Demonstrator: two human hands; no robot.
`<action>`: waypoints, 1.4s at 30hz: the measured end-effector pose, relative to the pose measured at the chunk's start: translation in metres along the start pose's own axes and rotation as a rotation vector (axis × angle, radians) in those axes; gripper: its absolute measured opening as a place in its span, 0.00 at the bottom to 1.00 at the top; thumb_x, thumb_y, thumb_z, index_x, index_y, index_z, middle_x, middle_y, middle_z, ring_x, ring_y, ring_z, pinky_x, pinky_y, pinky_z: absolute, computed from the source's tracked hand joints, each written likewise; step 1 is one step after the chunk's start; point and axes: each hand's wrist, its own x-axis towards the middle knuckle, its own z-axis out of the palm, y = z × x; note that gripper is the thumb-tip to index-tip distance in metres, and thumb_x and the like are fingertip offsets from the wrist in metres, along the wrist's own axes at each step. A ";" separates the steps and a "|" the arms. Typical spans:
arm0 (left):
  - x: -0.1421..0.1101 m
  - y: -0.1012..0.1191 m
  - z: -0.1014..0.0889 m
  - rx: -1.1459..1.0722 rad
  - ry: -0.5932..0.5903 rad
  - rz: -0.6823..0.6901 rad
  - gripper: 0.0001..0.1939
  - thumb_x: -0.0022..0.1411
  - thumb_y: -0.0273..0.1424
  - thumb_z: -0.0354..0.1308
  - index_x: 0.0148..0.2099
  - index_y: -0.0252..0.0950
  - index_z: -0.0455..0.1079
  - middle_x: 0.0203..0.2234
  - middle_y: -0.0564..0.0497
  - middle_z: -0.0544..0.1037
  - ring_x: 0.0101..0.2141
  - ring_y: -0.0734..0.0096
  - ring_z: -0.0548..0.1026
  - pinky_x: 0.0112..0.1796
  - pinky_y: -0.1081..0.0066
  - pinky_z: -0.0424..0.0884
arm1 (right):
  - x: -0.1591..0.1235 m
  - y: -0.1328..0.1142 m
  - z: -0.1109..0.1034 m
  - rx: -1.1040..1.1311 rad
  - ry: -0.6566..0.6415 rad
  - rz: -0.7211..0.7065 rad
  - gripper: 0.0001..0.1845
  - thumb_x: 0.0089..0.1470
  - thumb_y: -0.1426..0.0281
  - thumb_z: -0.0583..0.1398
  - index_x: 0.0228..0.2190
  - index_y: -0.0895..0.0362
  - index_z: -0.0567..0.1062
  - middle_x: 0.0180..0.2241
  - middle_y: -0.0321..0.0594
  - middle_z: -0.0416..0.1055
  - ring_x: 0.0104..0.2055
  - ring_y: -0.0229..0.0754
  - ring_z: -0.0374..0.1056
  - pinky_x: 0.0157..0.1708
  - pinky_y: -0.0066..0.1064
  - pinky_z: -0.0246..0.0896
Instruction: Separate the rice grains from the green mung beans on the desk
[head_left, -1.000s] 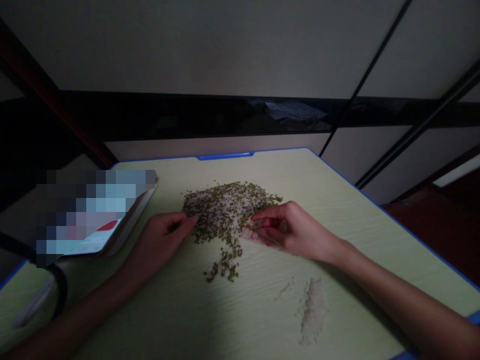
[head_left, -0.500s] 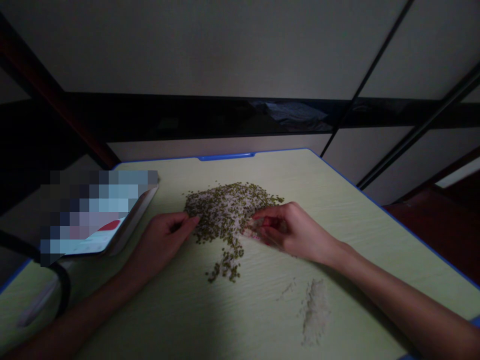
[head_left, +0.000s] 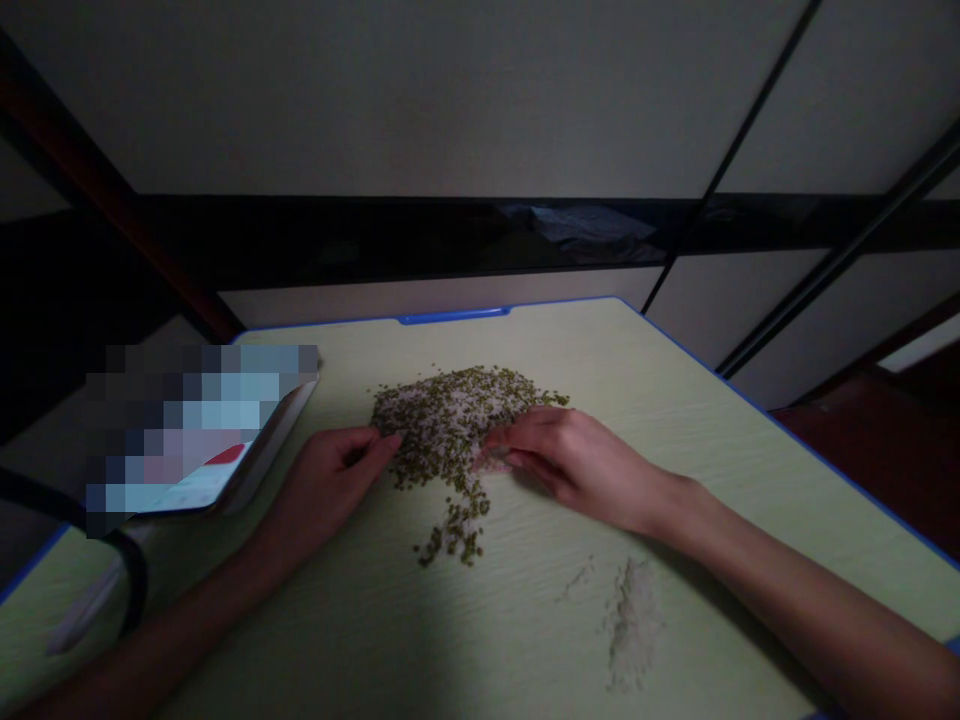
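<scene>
A mixed pile of green mung beans and white rice grains (head_left: 442, 415) lies on the pale table, with a small trail of it (head_left: 454, 530) spilling toward me. At the pile's left edge rests my left hand (head_left: 341, 475), fingers curled and thumb stretched along them; its fingertips are hidden. My right hand (head_left: 566, 455) is at the right edge of the pile, fingers drawn together and slightly blurred. What sits between those fingertips is too small to tell. A separate little heap of white rice (head_left: 634, 625) lies nearer to me, below my right wrist.
A lit tablet or phone (head_left: 217, 475), its screen partly pixelated, stands tilted at the left, with a dark cable (head_left: 135, 575) by it. The table (head_left: 592, 340) has a blue rim and a blue handle (head_left: 454, 316) at the far edge. Light cabinet panels (head_left: 420, 100) rise behind.
My right hand has shifted slightly left and its fingers have closed further together at the pile's edge. My left hand stays in place.
</scene>
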 end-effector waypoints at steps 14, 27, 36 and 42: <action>-0.001 0.003 -0.001 0.002 -0.016 -0.003 0.17 0.52 0.39 0.45 0.16 0.37 0.52 0.11 0.60 0.52 0.16 0.79 0.55 0.19 0.76 0.51 | -0.011 0.011 -0.017 -0.030 -0.105 -0.171 0.16 0.54 0.80 0.49 0.43 0.59 0.70 0.33 0.42 0.70 0.36 0.39 0.63 0.36 0.30 0.55; 0.000 0.000 -0.001 0.008 -0.002 0.011 0.18 0.51 0.39 0.46 0.15 0.37 0.51 0.11 0.60 0.53 0.16 0.79 0.55 0.19 0.76 0.51 | -0.012 0.008 -0.014 -0.107 -0.108 -0.177 0.18 0.54 0.79 0.49 0.44 0.58 0.70 0.32 0.41 0.70 0.36 0.40 0.62 0.37 0.32 0.55; 0.000 0.000 0.000 -0.003 0.002 0.013 0.18 0.51 0.39 0.47 0.15 0.37 0.52 0.11 0.59 0.53 0.16 0.78 0.56 0.19 0.75 0.51 | -0.015 0.003 -0.023 -0.088 -0.183 -0.209 0.18 0.52 0.82 0.49 0.41 0.58 0.71 0.29 0.41 0.70 0.35 0.40 0.62 0.34 0.31 0.55; -0.001 -0.001 0.000 -0.016 0.004 0.016 0.18 0.50 0.39 0.47 0.14 0.37 0.52 0.10 0.60 0.54 0.16 0.78 0.56 0.19 0.75 0.52 | -0.016 0.002 -0.025 0.023 -0.223 -0.177 0.19 0.54 0.81 0.48 0.41 0.56 0.72 0.32 0.41 0.72 0.37 0.39 0.64 0.36 0.32 0.55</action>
